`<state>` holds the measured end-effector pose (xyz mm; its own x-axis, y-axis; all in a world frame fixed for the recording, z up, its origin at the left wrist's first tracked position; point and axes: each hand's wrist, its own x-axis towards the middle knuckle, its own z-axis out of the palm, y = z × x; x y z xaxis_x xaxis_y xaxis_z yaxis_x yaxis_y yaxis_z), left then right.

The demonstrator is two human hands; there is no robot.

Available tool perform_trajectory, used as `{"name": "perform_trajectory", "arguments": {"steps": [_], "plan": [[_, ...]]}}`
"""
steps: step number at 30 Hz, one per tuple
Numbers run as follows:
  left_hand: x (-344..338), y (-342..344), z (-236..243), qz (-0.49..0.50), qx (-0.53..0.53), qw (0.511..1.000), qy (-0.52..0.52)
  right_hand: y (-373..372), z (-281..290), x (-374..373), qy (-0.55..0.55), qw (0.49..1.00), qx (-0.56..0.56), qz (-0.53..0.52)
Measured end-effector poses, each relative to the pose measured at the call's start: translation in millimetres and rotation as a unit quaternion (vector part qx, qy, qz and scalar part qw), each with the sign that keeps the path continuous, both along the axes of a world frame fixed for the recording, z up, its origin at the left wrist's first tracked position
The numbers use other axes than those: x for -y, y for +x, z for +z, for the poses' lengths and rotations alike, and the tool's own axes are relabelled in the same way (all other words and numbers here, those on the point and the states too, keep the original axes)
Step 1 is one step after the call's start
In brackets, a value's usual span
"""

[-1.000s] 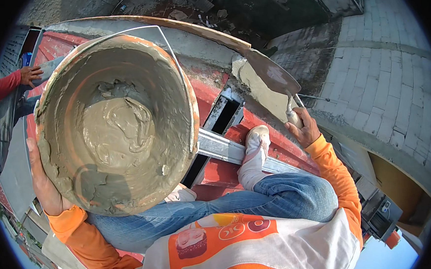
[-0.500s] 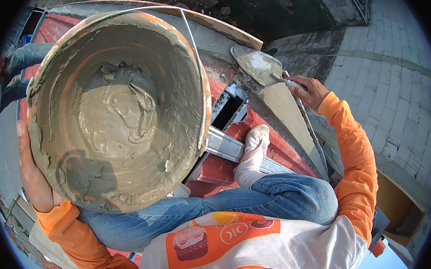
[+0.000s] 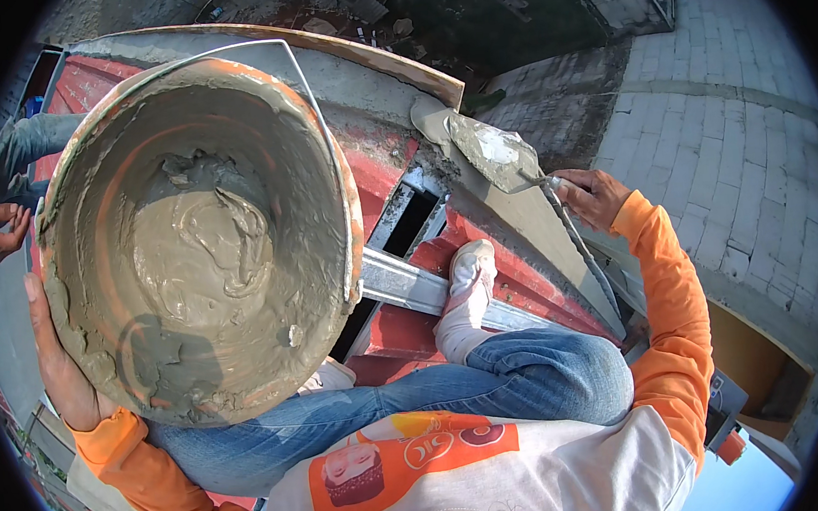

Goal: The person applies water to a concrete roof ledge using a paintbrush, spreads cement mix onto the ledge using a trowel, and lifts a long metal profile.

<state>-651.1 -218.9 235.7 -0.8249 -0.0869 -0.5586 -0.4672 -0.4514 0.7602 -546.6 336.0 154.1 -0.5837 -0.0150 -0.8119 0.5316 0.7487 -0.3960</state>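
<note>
A large orange bucket (image 3: 348,259) with a wire handle leans toward me, its inner wall coated in grey mortar. Wet mortar (image 3: 204,245) lies in a folded mound at its bottom. My left hand (image 3: 60,361) is pressed along the bucket's outer left side and supports it; part of the hand is hidden behind the wall. Out to the right, my right hand (image 3: 595,197) is closed round the handle of a trowel (image 3: 496,149). The mortar-smeared blade is over the top of a grey concrete ledge (image 3: 534,224), beside a small patch of mortar (image 3: 431,121).
Red metal roofing (image 3: 380,168) lies below me, crossed by a metal channel (image 3: 406,284) with dark gaps beside it. A wooden board (image 3: 378,59) edges the far side, above a drop. Block wall (image 3: 702,144) stands right. Another person's hand (image 3: 0,232) and jeans show left.
The bucket sits further left and lower in view. The trowel blade has turned and slid back along the ledge, exposing a mortar patch. The other person's hand has come into view.
</note>
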Motion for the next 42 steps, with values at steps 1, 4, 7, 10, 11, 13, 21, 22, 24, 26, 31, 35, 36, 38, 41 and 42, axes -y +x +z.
{"name": "perform_trajectory", "arguments": {"steps": [1, 4, 7, 10, 11, 13, 21, 22, 24, 26, 31, 35, 36, 38, 41, 42], "plan": [[2, 1, 2, 0.008, 0.005, 1.0, -0.013, 6, 3, -2, -0.003, 1.0, -0.005, -0.002], [6, 3, 10, -0.018, -0.004, 1.0, -0.014, 21, 18, -9, -0.01, 1.0, -0.004, -0.011], [9, 4, 13, -0.084, -0.024, 0.996, 0.021, 31, 30, -17, -0.002, 1.0, -0.012, -0.015], [-9, 2, 10, 0.002, 0.002, 1.0, 0.006, 22, 34, 2, 0.003, 0.996, -0.033, -0.077], [-11, 0, 6, -0.004, 0.002, 1.0, 0.01, 16, 23, 5, -0.008, 0.997, -0.039, -0.067], [-12, -2, 9, 0.004, 0.009, 1.0, 0.002, 2, 1, 11, -0.023, 0.997, -0.052, -0.058], [-6, 0, 15, -0.044, -0.019, 0.999, 0.017, 18, 27, -3, -0.032, 0.996, 0.015, -0.076], [-4, 2, 19, -0.036, -0.016, 0.999, 0.006, 20, 42, -5, -0.036, 0.997, 0.007, -0.064], [-10, 1, 13, -0.035, -0.022, 0.999, 0.004, 24, 79, 7, -0.006, 0.999, -0.011, -0.053], [-23, 1, 16, -0.014, -0.035, 0.998, -0.052, 23, 100, 26, -0.004, 0.999, -0.026, -0.028], [-33, -4, 19, -0.068, -0.044, 0.987, -0.141, 5, 110, 68, -0.143, 0.948, -0.278, 0.053], [-20, 3, 11, -0.036, -0.059, 0.99, -0.126, -53, 124, 120, -0.12, 0.908, -0.286, 0.283], [-18, 4, 10, -0.05, -0.065, 0.985, -0.15, -62, 120, 130, -0.17, 0.903, -0.278, 0.28], [-23, 5, 14, -0.05, -0.072, 0.986, -0.139, -81, 132, 160, -0.179, 0.915, -0.225, 0.282], [-35, 5, 19, -0.068, -0.086, 0.987, -0.121, -99, 131, 187, -0.17, 0.907, -0.2, 0.329], [-41, 7, 26, -0.065, -0.089, 0.981, -0.162, -102, 127, 192, -0.13, 0.893, -0.221, 0.37]]}}
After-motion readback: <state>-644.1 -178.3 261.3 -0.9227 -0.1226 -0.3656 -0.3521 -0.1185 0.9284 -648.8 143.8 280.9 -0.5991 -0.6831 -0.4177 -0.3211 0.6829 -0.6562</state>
